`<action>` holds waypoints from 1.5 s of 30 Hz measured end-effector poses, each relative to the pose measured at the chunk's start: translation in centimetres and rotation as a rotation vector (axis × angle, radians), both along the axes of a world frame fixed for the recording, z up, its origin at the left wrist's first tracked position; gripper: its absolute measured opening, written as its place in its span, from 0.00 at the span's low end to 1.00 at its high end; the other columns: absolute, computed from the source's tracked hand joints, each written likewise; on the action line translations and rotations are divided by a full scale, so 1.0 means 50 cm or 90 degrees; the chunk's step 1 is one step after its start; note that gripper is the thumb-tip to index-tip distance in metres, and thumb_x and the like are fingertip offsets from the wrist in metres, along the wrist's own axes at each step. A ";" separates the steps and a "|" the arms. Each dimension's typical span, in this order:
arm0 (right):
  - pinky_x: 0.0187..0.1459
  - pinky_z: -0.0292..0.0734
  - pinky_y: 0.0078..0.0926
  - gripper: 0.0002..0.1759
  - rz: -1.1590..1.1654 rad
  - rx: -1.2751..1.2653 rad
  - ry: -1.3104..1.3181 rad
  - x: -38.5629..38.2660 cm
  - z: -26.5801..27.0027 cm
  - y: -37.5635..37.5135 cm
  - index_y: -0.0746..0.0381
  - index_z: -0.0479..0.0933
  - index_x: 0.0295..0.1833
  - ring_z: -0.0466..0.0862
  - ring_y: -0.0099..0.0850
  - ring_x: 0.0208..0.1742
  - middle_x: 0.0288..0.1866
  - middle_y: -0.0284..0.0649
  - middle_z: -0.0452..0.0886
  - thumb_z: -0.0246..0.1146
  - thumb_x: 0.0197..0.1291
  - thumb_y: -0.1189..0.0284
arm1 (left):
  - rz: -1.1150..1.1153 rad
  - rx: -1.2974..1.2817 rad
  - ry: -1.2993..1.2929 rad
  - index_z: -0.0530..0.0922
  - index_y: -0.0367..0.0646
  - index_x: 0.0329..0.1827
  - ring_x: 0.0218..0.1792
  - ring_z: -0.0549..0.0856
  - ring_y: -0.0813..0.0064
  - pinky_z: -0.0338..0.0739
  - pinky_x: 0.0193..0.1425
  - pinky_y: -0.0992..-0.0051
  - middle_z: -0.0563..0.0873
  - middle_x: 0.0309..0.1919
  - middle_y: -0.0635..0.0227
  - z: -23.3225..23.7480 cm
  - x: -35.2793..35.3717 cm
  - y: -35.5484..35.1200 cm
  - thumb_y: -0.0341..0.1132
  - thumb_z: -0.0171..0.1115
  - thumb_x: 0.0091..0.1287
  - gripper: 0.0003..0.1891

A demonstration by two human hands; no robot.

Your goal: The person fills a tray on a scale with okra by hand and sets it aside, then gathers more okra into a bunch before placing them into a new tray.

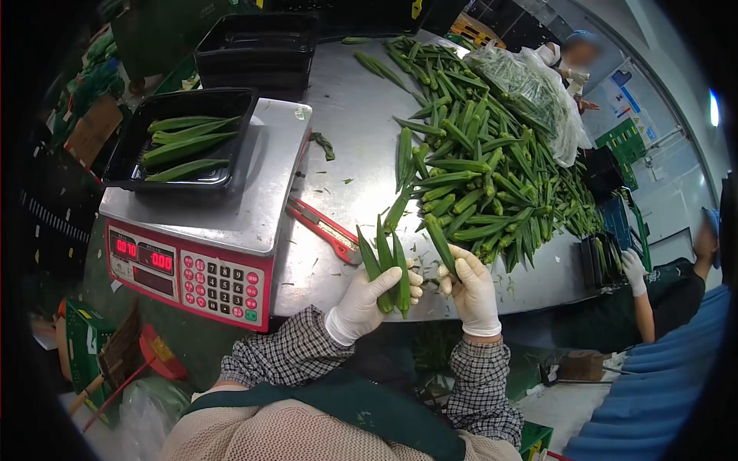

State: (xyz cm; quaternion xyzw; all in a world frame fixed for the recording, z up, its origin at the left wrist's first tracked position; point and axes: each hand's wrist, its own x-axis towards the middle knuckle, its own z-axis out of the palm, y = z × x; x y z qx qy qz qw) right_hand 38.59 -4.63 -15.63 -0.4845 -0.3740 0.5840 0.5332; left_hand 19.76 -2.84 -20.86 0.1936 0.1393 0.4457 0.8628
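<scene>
My left hand [367, 301], in a white glove, is closed around a few okra pods [384, 265] that point up and away from me. A single okra pod [440, 244] is pinched between the thumb and fingers of my right hand [470, 288], also gloved. Both hands are above the near edge of the steel table, a little apart from each other. Just beyond them lies a big heap of loose okra [484, 161]. To the left, a black plastic tray [231, 173] with several okra pods in it rests on the weighing scale [269, 165].
A red box cutter [327, 230] lies between the scale and my left hand. Stacked black trays [257, 58] stand behind the scale. A clear plastic bag of okra [530, 88] leans on the heap. Co-workers are at the far end and at right, where a gloved hand [634, 270] is near another tray.
</scene>
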 end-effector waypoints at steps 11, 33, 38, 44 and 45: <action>0.42 0.72 0.18 0.15 0.092 0.047 -0.222 0.011 0.070 -0.012 0.68 0.75 0.50 0.77 0.23 0.39 0.40 0.37 0.79 0.63 0.57 0.75 | -0.057 -0.046 -0.060 0.69 0.35 0.56 0.41 0.83 0.66 0.80 0.45 0.67 0.82 0.42 0.57 0.002 0.000 0.002 0.49 0.53 0.68 0.25; 0.32 0.75 0.26 0.26 -0.019 0.145 -0.821 -0.078 0.001 0.128 0.67 0.68 0.60 0.79 0.30 0.27 0.31 0.43 0.79 0.61 0.55 0.71 | -0.012 -0.034 -0.090 0.69 0.35 0.55 0.39 0.83 0.68 0.81 0.44 0.71 0.81 0.41 0.58 0.010 -0.009 -0.005 0.31 0.61 0.62 0.19; 0.32 0.75 0.20 0.20 -0.062 0.004 -0.205 -0.039 0.021 0.052 0.69 0.68 0.60 0.77 0.22 0.30 0.42 0.42 0.80 0.52 0.64 0.73 | -0.012 -0.025 -0.082 0.69 0.35 0.54 0.40 0.83 0.68 0.81 0.45 0.70 0.81 0.41 0.57 0.013 -0.010 -0.003 0.32 0.60 0.63 0.19; 0.36 0.73 0.22 0.21 -0.014 0.017 0.092 -0.030 0.011 0.026 0.69 0.67 0.61 0.76 0.24 0.33 0.45 0.43 0.80 0.52 0.66 0.70 | -0.019 -0.020 -0.096 0.68 0.34 0.56 0.42 0.83 0.68 0.82 0.47 0.68 0.81 0.43 0.56 0.007 -0.006 -0.002 0.35 0.59 0.65 0.20; 0.36 0.73 0.23 0.21 -0.007 0.019 0.121 -0.031 0.009 0.025 0.69 0.66 0.61 0.75 0.25 0.33 0.45 0.43 0.79 0.52 0.66 0.69 | -0.016 -0.013 -0.101 0.68 0.34 0.57 0.42 0.83 0.68 0.82 0.47 0.68 0.81 0.43 0.56 0.005 -0.006 -0.001 0.35 0.59 0.65 0.21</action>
